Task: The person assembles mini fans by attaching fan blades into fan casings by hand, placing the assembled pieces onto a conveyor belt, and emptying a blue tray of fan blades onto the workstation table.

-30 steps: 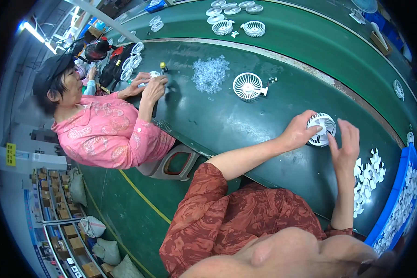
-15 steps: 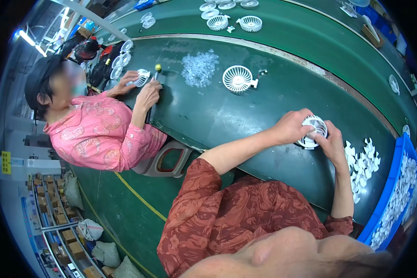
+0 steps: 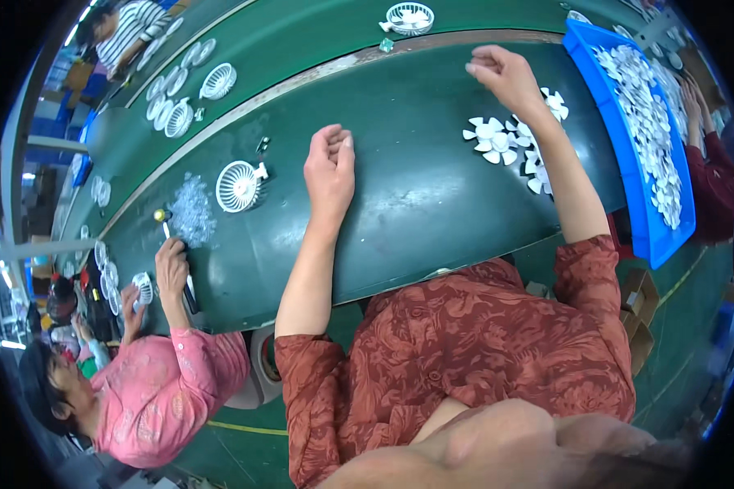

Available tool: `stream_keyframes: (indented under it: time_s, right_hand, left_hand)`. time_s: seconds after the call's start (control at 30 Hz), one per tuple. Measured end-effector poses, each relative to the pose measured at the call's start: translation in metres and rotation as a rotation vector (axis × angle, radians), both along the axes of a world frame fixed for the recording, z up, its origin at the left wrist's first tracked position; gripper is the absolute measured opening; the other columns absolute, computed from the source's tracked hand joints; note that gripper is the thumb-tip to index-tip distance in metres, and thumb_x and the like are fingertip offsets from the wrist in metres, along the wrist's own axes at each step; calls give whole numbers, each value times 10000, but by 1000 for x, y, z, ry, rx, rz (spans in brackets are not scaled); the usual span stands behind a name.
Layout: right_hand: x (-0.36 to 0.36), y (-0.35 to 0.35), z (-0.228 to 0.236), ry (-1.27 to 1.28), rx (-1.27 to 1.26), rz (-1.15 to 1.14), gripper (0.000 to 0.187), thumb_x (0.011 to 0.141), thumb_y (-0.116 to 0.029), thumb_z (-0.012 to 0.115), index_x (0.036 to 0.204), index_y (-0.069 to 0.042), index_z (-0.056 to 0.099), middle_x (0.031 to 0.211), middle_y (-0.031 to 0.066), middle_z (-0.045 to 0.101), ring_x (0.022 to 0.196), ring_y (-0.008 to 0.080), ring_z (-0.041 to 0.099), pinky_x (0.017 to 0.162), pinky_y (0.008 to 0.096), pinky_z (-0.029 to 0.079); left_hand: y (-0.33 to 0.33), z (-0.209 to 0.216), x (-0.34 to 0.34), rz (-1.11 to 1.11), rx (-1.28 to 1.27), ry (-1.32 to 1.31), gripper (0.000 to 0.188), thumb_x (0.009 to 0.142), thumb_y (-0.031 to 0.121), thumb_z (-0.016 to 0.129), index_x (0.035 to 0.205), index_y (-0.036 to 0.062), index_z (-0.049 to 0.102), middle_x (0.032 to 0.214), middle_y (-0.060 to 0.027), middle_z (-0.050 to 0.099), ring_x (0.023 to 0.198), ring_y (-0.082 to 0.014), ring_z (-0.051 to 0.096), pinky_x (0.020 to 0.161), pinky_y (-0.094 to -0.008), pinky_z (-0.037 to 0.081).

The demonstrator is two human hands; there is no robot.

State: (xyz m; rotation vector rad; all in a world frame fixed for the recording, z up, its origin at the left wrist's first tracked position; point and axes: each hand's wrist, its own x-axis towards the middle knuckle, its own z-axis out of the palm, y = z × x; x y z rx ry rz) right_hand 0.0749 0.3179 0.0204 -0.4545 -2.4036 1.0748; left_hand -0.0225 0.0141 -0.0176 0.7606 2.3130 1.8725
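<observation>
the nearest thing to the right hand (image 3: 506, 77) is the loose group of white blades (image 3: 495, 143) on the table (image 3: 400, 212), just below it in view; the forearm passes over part of them. that hand is apart from the left one, fingers bent, nothing seen in it. the left hand (image 3: 331, 167) is over the table too, loosely curled; i cannot tell if it closes on anything. nearest it is a white cage (image 3: 239, 187), flat on the table, with a small dark part (image 3: 263, 145) beside it.

since some blades overlap, one could drag another along or chip, i'd judge, if pulled carelessly. a low right forearm might sweep them about. the dark part looks easily knocked aside by a wide left swing.

further out, a fan (image 3: 409, 18) lies on the belt (image 3: 302, 41), a green part (image 3: 386, 45) near it. the blue tub (image 3: 624, 179) at right is heaped with white pieces and juts past the table's near edge; an elbow bump could spill some.

at left, clear bits (image 3: 192, 213) lie close to a co-worker's hand (image 3: 172, 269); a jolt there might scatter them.
</observation>
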Motion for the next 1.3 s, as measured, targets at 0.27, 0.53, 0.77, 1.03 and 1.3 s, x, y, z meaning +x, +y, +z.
stream_keyframes:
  time_s: [0.27,0.53,0.77,1.03,1.3]
  right_hand:
    - [71,-58,4,-381,551,210,311,742,-123,689,1023,-29,594,951,149,569,938,334,554,794,418,462]
    - [57,-56,-8,-223,535,175,392,684,-40,720,1053,-13,590,986,145,534,956,311,551,803,398,472]
    - [48,-68,-10,-167,499,322,384,662,-28,731,1016,-11,585,1009,120,533,958,296,541,813,389,467]
    - [31,-86,-13,-155,403,476,217,788,-37,603,998,8,573,957,162,553,935,331,549,801,410,465]
    - [39,-91,-4,-219,411,450,309,733,-9,639,1037,-36,592,874,159,531,840,331,556,736,410,464]
  left_hand:
    - [-7,27,8,-23,-220,18,252,868,111,592,1082,-17,556,972,-127,642,856,-201,639,756,-303,510]
    - [-64,47,-16,188,-679,675,348,795,134,658,1091,-6,542,966,-174,579,898,-357,552,769,-432,451]
    - [-111,17,-32,249,-1116,808,114,764,86,577,858,23,565,799,-131,573,781,-313,559,658,-449,408]
    - [-51,24,3,-257,-627,764,149,727,-9,534,844,43,610,826,-122,580,840,-313,551,775,-434,429]
    - [-36,19,-5,19,-649,335,339,797,244,654,1032,9,589,910,-146,601,841,-311,598,743,-401,479]
